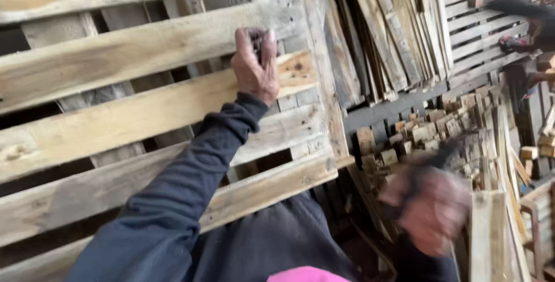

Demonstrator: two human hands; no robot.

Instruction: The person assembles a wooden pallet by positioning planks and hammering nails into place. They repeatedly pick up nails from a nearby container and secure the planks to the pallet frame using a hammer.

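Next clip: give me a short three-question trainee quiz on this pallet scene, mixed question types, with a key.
1. True or false: the left hand is raised against the wooden pallet, its grip closed on a small dark thing.
2. Multiple choice: where is the heap of small wood blocks? A) on top of the pallet B) to the right of the pallet, below the leaning loose boards C) in the left hand
3. Short answer: which hand is too blurred to tell exactly what it holds?

Key:
1. True
2. B
3. The right hand; something dark shows in its grip, but the blur hides what it is.
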